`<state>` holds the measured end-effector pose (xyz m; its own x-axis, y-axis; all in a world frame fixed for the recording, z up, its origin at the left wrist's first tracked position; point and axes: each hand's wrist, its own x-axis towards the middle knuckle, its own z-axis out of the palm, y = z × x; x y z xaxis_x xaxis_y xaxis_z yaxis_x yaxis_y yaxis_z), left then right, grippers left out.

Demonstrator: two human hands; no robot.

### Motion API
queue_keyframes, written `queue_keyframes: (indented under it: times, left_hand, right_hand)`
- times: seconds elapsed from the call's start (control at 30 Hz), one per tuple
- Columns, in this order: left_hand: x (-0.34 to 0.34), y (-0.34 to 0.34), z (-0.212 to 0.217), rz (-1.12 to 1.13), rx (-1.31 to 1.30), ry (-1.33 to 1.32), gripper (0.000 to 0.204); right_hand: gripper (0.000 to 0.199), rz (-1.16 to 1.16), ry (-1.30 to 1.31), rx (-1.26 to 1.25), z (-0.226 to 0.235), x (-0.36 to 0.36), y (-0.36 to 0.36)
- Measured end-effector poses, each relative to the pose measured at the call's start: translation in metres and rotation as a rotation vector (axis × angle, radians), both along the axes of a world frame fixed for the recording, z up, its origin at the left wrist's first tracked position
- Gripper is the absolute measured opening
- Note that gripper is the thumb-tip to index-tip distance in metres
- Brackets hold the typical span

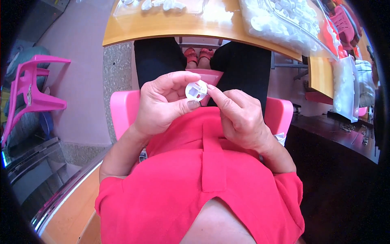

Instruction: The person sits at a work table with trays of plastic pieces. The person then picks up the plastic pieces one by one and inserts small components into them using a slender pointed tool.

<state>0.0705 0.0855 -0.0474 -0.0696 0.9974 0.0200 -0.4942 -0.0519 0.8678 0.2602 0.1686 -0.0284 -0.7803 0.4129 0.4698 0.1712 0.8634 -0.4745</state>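
Head cam: I see left hand (162, 103) w/ thumb & fingers closed round a white disc (196, 90), held over lap, off the table (162, 28). Right hand (239, 118) forefinger tip touches disc's right edge, other fingers curled. White parts (280, 20) piled at table's right corner.

A wooden table (170, 28) carries clear trays (162, 9) and heaped white plastic parts (272, 24).

Left hand (162, 103) pinches a small round white plastic part (196, 90) between thumb and fingers, above the lap. Right hand (239, 116) touches the part's right edge with index fingertip. Person seated on pink chair (122, 110); wooden table (162, 26) ahead carries more white parts (276, 20).
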Motion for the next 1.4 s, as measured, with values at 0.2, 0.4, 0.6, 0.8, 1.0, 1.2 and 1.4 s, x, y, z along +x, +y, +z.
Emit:
queue_keyframes:
  times: [0.2,0.4,0.6,0.8,1.0,1.2,1.4]
  left_hand:
    - [0.001,-0.003,0.0,0.009,-0.027,0.002,0.044]
    - [0.002,-0.004,-0.001,0.006,-0.048,0.003,0.044]
    - [0.003,-0.004,-0.002,0.018,0.002,0.058,0.044]
    - [0.002,-0.006,-0.002,0.013,-0.017,0.041,0.043]
    - [0.003,-0.006,0.001,0.056,-0.031,0.142,0.044]
    - [0.001,-0.005,0.001,-0.015,-0.086,0.037,0.042]
    - [0.003,-0.005,0.001,-0.016,-0.1,-0.012,0.042]
  right_hand:
    - [0.052,-0.019,-0.055,-0.02,0.005,0.0,-0.004]
    - [0.051,-0.014,-0.056,0.008,0.0,0.003,-0.006]
    - [0.052,-0.009,-0.068,0.02,0.0,0.002,-0.006]
    - [0.049,-0.025,-0.083,0.05,-0.001,0.001,-0.007]
    - [0.045,-0.066,-0.105,0.26,-0.005,-0.002,-0.007]
    - [0.045,-0.033,-0.106,0.275,-0.009,0.003,-0.005]
    - [0.044,-0.023,-0.112,0.255,-0.008,0.004,-0.003]
